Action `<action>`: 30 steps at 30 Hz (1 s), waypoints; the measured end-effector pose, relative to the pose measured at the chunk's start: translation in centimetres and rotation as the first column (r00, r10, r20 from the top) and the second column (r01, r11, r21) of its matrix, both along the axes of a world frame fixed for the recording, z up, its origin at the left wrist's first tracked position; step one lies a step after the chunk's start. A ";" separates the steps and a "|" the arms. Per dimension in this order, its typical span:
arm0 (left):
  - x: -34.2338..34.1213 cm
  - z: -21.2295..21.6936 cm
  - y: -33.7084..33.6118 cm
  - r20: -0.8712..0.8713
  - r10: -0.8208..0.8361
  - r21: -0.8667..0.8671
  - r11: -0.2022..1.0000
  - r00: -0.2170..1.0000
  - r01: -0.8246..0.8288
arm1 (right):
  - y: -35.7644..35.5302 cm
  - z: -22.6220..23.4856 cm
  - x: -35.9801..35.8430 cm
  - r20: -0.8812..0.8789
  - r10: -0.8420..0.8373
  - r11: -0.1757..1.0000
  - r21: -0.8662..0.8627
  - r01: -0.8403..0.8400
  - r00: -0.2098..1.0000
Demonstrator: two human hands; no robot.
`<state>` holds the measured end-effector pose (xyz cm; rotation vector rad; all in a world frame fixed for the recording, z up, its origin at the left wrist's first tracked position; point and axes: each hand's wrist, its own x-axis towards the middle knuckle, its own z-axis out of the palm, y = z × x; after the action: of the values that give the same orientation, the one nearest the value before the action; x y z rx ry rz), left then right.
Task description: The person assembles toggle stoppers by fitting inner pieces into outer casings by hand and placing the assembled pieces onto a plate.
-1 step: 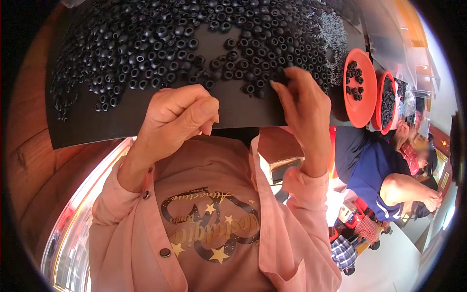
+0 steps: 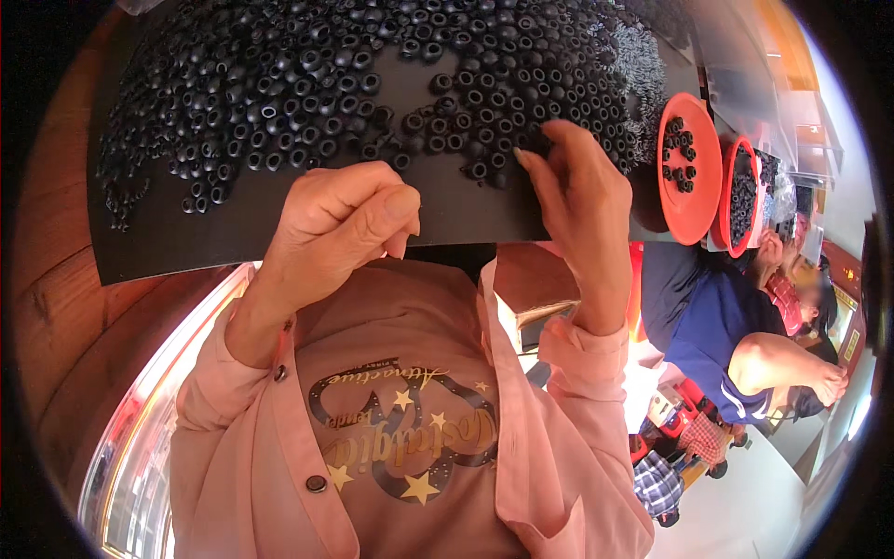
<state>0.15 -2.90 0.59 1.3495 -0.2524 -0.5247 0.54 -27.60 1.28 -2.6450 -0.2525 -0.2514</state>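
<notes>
The left hand [image 2: 345, 214] is hovering closed, any contents hidden; the right hand [image 2: 591, 200] is hovering half-open beside countless black ring-shaped beads [image 2: 279, 107] lying on the desk [image 2: 466, 210]; two red dishes [image 2: 691, 214] are holding black pieces [image 2: 742, 200].

black pieces [image 2: 284, 101], small, rounded and hollow, many showing one round opening, lie strewn over a dark surface [image 2: 466, 216]. they crowd together at the far side, thin out toward the near edge, and sit at varied tilts. several lie just beside the right hand [image 2: 589, 200].
</notes>
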 end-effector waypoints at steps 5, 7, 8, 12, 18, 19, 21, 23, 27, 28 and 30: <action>0.1 -0.1 0.1 0.022 0.000 0.010 1.000 1.000 0.000 | 0.8 0.1 0.7 0.086 0.030 0.999 0.017 -0.032 0.996; 0.2 -0.2 0.3 0.023 -0.009 0.022 1.000 1.000 0.008 | 1.0 0.4 -0.1 0.139 0.022 0.997 0.076 -0.033 0.990; 0.2 -0.2 0.2 0.044 -0.010 0.013 1.000 0.999 0.009 | 1.0 0.5 -0.6 0.140 0.022 0.997 0.073 -0.032 0.990; 0.2 -0.4 0.0 0.060 -0.017 -0.021 1.000 0.998 0.018 | 1.4 0.3 -1.8 0.072 0.109 0.986 0.117 -0.117 0.991; 0.3 -0.1 -0.1 0.084 -0.020 0.009 1.000 0.996 0.020 | 3.3 -0.5 -0.7 0.062 0.152 0.988 0.027 -0.153 0.987; 0.3 -0.1 -0.1 0.085 -0.019 0.010 1.000 0.996 0.019 | 3.6 -0.6 -0.5 0.094 0.179 0.983 0.024 -0.182 0.979; 0.3 -0.1 -0.1 0.090 -0.020 0.021 1.000 0.996 0.019 | 4.5 -0.7 -0.1 0.108 0.181 0.982 0.040 -0.187 0.977; 0.3 -0.1 0.0 0.082 -0.021 0.025 1.000 0.996 0.019 | 4.7 -0.6 0.0 0.122 0.185 0.980 0.055 -0.192 0.975; 0.1 -0.2 0.2 0.093 -0.017 0.028 1.000 0.996 0.014 | 3.4 -0.3 -0.6 0.224 0.193 0.963 0.146 -0.228 0.955; 0.1 -0.2 0.3 0.092 -0.017 0.026 1.000 0.996 0.015 | 2.7 0.0 -1.0 0.261 0.170 0.963 0.161 -0.217 0.950; 0.2 -0.2 0.3 0.075 -0.022 -0.004 1.000 0.997 0.022 | 0.9 0.5 -2.1 0.233 0.073 0.981 0.158 -0.112 0.970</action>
<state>0.31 -2.62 0.41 1.3648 -0.3305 -0.4920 -1.52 -26.65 1.74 -2.4280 -0.4093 -0.5217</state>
